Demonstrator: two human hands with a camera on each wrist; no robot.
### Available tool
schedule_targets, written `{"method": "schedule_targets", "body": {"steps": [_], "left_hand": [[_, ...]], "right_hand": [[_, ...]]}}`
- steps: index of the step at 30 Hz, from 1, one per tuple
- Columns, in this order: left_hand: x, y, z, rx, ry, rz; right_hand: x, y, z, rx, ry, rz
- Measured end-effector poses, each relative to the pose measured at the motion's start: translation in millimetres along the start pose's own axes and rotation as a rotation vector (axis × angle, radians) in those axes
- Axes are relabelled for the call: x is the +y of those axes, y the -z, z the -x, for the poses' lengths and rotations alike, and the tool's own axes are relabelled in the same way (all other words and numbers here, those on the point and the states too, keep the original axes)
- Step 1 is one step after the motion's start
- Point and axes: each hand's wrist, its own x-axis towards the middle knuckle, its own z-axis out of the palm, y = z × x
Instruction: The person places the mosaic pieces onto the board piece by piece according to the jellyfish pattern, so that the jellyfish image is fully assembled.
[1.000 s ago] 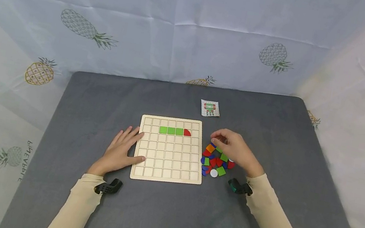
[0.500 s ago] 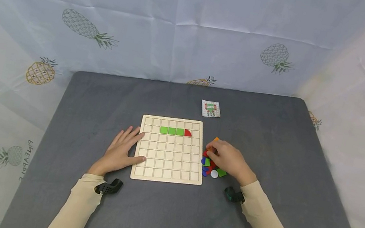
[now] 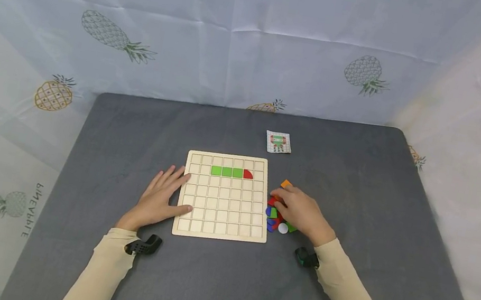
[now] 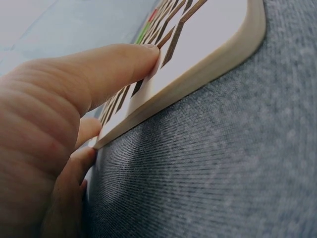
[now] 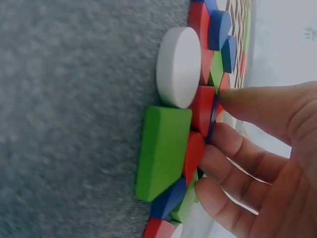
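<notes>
A square wooden grid board (image 3: pixel 215 210) lies on the grey table, with a row of green square tiles (image 3: pixel 227 172) and a red quarter-round tile (image 3: pixel 248 174) set near its far side. The left hand (image 3: pixel 159 201) rests at the board's left edge, fingers spread, its thumb (image 4: pixel 124 62) on the rim. Right of the board, the right hand (image 3: pixel 304 212) reaches down over a pile of loose tiles. Its fingertips touch the pieces and hide part of the pile. Around them lie a white round tile (image 5: pixel 179 67), a green square tile (image 5: pixel 163 153) and red tiles (image 5: pixel 202 111).
A small pattern card (image 3: pixel 278 143) lies beyond the board. An orange tile (image 3: pixel 286 184) sits at the far side of the pile, and blue tiles (image 3: pixel 270 225) lie against the board's right edge. A pineapple-printed cloth (image 3: pixel 236 63) hangs behind the table.
The right hand has moved nearer and slightly left, down onto the pile. An orange tile now shows farther from the board's front. The left hand stays on the board.
</notes>
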Motion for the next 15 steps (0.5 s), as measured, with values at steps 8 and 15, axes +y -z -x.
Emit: {"method": "schedule_targets", "body": {"steps": [8, 15], "left_hand": [[-1.8, -0.3, 0.4, -0.005, -0.004, 0.001], [-0.9, 0.3, -0.3, -0.007, -0.006, -0.002]], "right_hand": [[0.8, -4.5, 2.4, 0.08, 0.099, 0.079], [1.5, -8.2, 3.4, 0.103, 0.118, 0.063]]}}
